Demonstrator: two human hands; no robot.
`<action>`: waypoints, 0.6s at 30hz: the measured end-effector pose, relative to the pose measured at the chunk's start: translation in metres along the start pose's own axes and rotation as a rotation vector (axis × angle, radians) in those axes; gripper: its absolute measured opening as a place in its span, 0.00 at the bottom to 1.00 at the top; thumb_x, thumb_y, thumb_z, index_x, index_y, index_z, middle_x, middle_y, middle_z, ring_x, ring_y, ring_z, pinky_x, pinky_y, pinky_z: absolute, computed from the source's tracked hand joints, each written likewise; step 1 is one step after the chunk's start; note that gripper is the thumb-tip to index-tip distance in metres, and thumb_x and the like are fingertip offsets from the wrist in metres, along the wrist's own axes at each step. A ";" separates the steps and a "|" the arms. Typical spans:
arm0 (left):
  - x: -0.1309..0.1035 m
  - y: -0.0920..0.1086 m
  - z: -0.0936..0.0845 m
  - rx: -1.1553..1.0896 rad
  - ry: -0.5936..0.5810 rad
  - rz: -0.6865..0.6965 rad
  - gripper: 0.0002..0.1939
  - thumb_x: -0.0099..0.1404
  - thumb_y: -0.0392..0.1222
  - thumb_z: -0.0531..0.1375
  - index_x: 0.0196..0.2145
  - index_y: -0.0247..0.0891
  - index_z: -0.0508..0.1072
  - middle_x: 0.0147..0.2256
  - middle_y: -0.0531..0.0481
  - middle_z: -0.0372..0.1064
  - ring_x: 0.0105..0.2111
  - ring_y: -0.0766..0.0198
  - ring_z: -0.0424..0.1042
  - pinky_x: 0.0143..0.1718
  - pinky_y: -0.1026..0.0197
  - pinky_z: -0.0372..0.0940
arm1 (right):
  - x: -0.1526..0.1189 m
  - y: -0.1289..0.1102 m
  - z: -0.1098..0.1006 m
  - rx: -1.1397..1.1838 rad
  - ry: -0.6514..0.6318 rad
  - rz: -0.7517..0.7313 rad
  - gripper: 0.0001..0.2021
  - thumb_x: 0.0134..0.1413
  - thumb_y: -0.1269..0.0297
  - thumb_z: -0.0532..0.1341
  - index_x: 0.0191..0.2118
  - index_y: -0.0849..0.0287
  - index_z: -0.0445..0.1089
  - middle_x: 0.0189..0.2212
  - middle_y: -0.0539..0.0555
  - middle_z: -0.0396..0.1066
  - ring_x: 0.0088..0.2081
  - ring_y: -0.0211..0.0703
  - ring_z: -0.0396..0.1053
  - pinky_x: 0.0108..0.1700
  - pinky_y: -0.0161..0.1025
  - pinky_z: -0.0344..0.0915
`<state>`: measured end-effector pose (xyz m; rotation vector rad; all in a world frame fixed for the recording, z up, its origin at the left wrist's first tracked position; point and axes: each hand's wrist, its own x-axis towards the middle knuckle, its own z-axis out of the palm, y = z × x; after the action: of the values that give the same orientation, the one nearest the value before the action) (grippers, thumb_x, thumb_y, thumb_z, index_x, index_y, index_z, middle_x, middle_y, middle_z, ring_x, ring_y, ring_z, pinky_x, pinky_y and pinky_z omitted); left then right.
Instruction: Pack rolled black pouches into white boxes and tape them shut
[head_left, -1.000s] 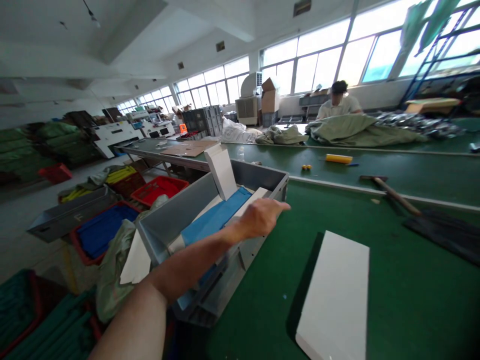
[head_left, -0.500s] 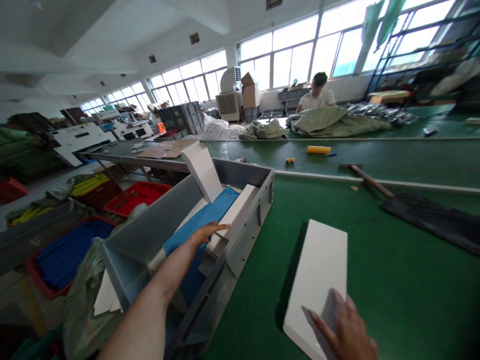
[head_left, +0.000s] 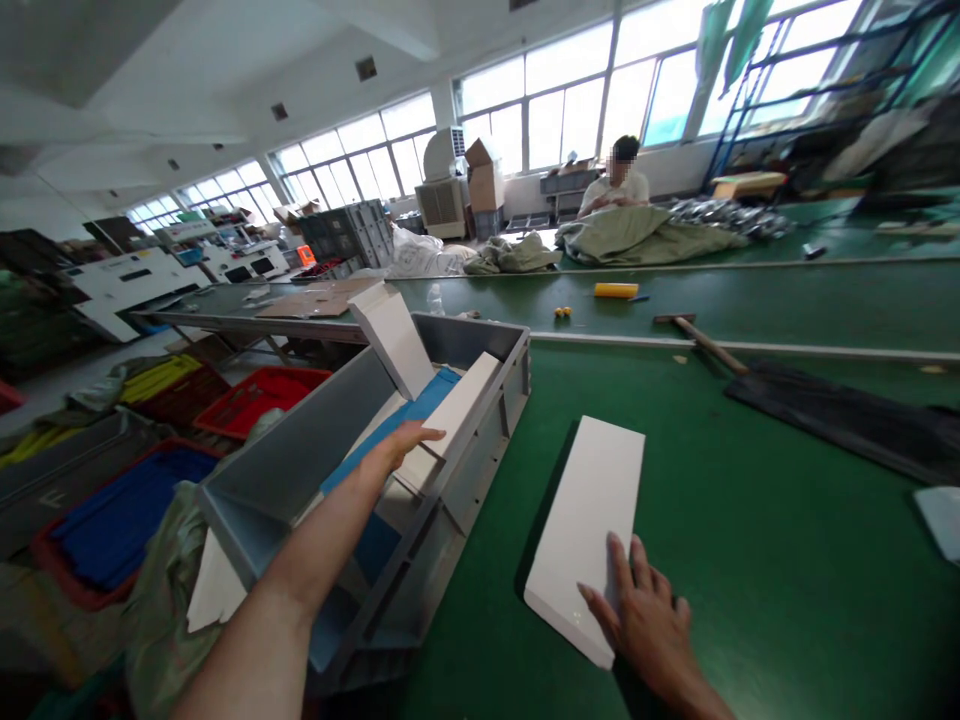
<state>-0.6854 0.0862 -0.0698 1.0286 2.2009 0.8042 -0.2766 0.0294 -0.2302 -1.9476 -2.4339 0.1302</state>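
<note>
My left hand [head_left: 405, 443] reaches into a long grey plastic crate [head_left: 480, 440] and is at a white box [head_left: 416, 470] along its right wall. The thumb lies over the box; the other fingers are mostly hidden. Another white box [head_left: 469, 395] continues the row beyond it. A blue sheet [head_left: 431, 395] lies beside them, and one white box [head_left: 394, 340] stands tilted at the crate's left side. My right hand [head_left: 645, 610] rests with spread fingers on the near right edge of a white box [head_left: 589, 510] lying flat on the green table.
A black tool with a wooden handle [head_left: 712, 345] lies right on the green table [head_left: 787, 510]. Beyond the ledge are a yellow roll [head_left: 615, 290] and small yellow items [head_left: 562, 312]. Red crates [head_left: 259, 395] stand left on the floor. A person [head_left: 619, 185] sits across the table.
The view has shifted slightly right. In the crate, the near white box under my left hand now sits more in line with the far one. My right hand's fingers have spread along the box's edge.
</note>
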 end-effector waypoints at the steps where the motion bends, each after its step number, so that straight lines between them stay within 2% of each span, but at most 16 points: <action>1: -0.005 0.006 -0.006 -0.030 -0.015 0.000 0.30 0.44 0.52 0.71 0.43 0.35 0.75 0.41 0.39 0.76 0.45 0.45 0.74 0.45 0.48 0.69 | -0.001 0.001 -0.001 0.001 -0.012 -0.006 0.38 0.59 0.42 0.42 0.69 0.61 0.46 0.68 0.66 0.44 0.59 0.68 0.57 0.52 0.64 0.57; 4: -0.025 0.027 -0.036 -0.115 -0.023 0.019 0.31 0.42 0.52 0.71 0.43 0.35 0.75 0.35 0.45 0.78 0.38 0.51 0.76 0.39 0.54 0.70 | -0.008 0.006 -0.006 0.037 -0.054 -0.036 0.39 0.60 0.42 0.44 0.70 0.61 0.43 0.68 0.66 0.42 0.63 0.65 0.52 0.56 0.64 0.54; 7: -0.053 0.050 -0.083 -0.210 0.036 0.047 0.36 0.43 0.53 0.71 0.48 0.34 0.72 0.34 0.47 0.78 0.33 0.57 0.76 0.35 0.56 0.70 | -0.014 0.011 -0.011 0.097 -0.089 -0.061 0.39 0.60 0.42 0.45 0.70 0.61 0.42 0.69 0.65 0.39 0.66 0.62 0.46 0.59 0.64 0.50; 10: -0.095 0.077 -0.127 -0.431 0.068 0.110 0.38 0.46 0.55 0.70 0.52 0.38 0.69 0.32 0.53 0.77 0.30 0.59 0.75 0.34 0.54 0.70 | -0.017 0.012 -0.014 0.138 -0.095 -0.062 0.39 0.60 0.42 0.46 0.70 0.60 0.41 0.69 0.64 0.38 0.67 0.62 0.45 0.60 0.65 0.48; 12: -0.130 0.096 -0.137 -0.523 0.043 0.141 0.38 0.45 0.57 0.70 0.53 0.40 0.70 0.31 0.55 0.77 0.33 0.57 0.76 0.34 0.54 0.69 | -0.017 0.011 -0.014 0.146 -0.095 -0.053 0.39 0.59 0.43 0.47 0.70 0.60 0.42 0.69 0.63 0.37 0.67 0.63 0.45 0.60 0.66 0.47; 13: -0.148 0.105 -0.134 -0.567 0.016 0.139 0.38 0.44 0.58 0.70 0.51 0.41 0.71 0.30 0.55 0.77 0.35 0.55 0.76 0.33 0.55 0.69 | -0.017 0.011 -0.014 0.149 -0.095 -0.049 0.39 0.59 0.43 0.48 0.70 0.60 0.42 0.69 0.63 0.36 0.67 0.63 0.45 0.61 0.67 0.47; 15: -0.182 0.119 -0.111 -0.646 -0.080 0.137 0.36 0.46 0.58 0.70 0.51 0.41 0.72 0.32 0.54 0.78 0.38 0.53 0.75 0.33 0.55 0.69 | -0.016 0.012 -0.013 0.163 -0.093 -0.044 0.39 0.59 0.43 0.48 0.70 0.60 0.42 0.69 0.62 0.36 0.67 0.62 0.45 0.61 0.67 0.47; 17: -0.206 0.126 -0.069 -0.692 -0.210 0.137 0.40 0.42 0.55 0.73 0.52 0.40 0.71 0.35 0.50 0.78 0.37 0.51 0.76 0.34 0.54 0.70 | -0.017 0.015 -0.011 0.189 -0.082 -0.057 0.39 0.59 0.43 0.48 0.70 0.59 0.43 0.69 0.61 0.37 0.67 0.62 0.45 0.60 0.67 0.48; 18: -0.214 0.127 -0.043 -0.676 -0.287 0.115 0.40 0.43 0.54 0.73 0.53 0.39 0.70 0.38 0.46 0.78 0.38 0.50 0.76 0.36 0.53 0.71 | -0.017 0.017 -0.009 0.204 -0.072 -0.073 0.39 0.58 0.43 0.48 0.70 0.58 0.44 0.69 0.61 0.38 0.67 0.62 0.46 0.60 0.67 0.48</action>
<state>-0.5421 -0.0319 0.1011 0.8548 1.4704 1.2490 -0.2553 0.0168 -0.2217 -1.7970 -2.4206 0.4353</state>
